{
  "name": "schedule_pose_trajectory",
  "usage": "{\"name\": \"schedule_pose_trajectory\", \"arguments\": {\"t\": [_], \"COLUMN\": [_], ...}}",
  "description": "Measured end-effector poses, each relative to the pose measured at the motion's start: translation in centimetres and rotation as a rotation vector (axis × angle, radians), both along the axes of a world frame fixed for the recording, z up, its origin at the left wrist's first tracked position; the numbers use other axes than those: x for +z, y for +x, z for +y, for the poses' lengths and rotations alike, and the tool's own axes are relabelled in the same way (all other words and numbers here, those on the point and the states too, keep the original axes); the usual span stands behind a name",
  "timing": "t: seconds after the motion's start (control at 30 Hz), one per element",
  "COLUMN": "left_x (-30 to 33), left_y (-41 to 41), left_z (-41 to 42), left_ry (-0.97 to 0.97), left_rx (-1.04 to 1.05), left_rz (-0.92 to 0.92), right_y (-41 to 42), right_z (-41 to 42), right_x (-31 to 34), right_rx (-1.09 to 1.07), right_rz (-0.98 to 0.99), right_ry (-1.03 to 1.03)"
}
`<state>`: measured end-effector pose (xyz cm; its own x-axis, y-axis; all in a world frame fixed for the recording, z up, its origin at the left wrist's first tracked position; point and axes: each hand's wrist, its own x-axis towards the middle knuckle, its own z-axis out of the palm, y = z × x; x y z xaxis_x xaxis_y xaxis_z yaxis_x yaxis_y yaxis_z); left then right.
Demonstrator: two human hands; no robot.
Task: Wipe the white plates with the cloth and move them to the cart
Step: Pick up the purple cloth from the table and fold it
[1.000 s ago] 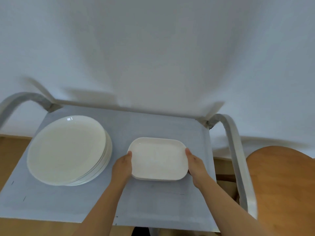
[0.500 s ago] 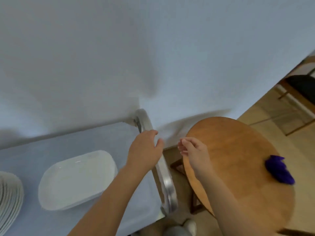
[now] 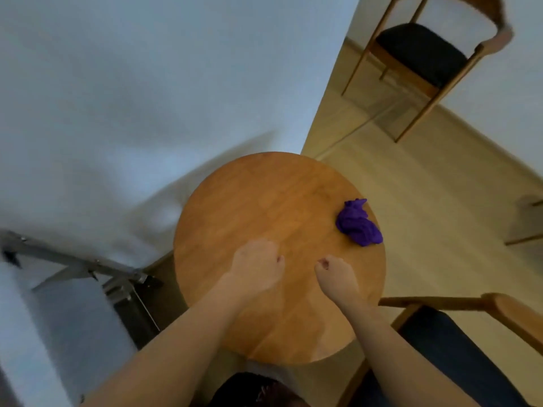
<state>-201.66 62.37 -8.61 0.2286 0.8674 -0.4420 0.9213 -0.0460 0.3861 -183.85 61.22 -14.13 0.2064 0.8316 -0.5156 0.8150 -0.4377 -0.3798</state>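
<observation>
A crumpled purple cloth [image 3: 360,224] lies near the right edge of a round wooden table [image 3: 264,198]. Above the table's near half hover my left hand [image 3: 257,267] and my right hand [image 3: 336,279], side by side. Their fingers are loosely curled and hold nothing. The cloth is a hand's width beyond and to the right of my right hand. At the left edge, blurred, is the grey cart [image 3: 73,268] with its metal frame. No white plate shows in this view.
A wooden chair with a dark seat [image 3: 420,51] stands at the far right on the wood floor. Another dark-seated chair [image 3: 458,348] is close by on the right, beside the table. A white wall fills the upper left.
My view has swung right from the cart to the round table. Both hands let go of the rectangular white plate on the cart and moved over the table, empty.
</observation>
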Motion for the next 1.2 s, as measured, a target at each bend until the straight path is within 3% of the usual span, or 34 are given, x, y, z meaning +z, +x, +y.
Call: {"name": "schedule_pose_trajectory", "arguments": {"t": [0.2,0.47,0.6,0.73,0.9,1.03,1.2], "left_x": [-4.6,-8.4,-8.8,-8.5,-6.5,-2.4,4.5], "left_y": [5.8,8.0,7.8,6.7,4.0,0.9,-4.9], "left_z": [4.1,5.5,4.8,3.7,1.7,-0.4,-5.8], "left_ry": [-0.135,-0.226,-0.25,-0.229,-0.134,-0.018,0.165], "left_rx": [-0.092,-0.029,-0.019,0.099,0.236,0.266,0.287], "left_rz": [0.01,0.006,0.004,-0.052,-0.208,-0.467,-0.685], "right_y": [6.5,9.8,10.3,8.6,4.4,-0.8,-7.6], "right_z": [4.9,9.1,8.8,8.3,6.9,5.0,1.2], "right_x": [-4.7,-8.8,-9.7,-7.9,-1.3,5.7,13.6], "right_rx": [-0.038,-0.296,-0.227,-0.244,-0.245,-0.172,-0.145], "right_rz": [-0.123,-0.289,-0.352,-0.038,0.325,0.735,1.034], "right_ry": [0.016,0.1,0.049,0.219,0.327,0.247,0.064]}}
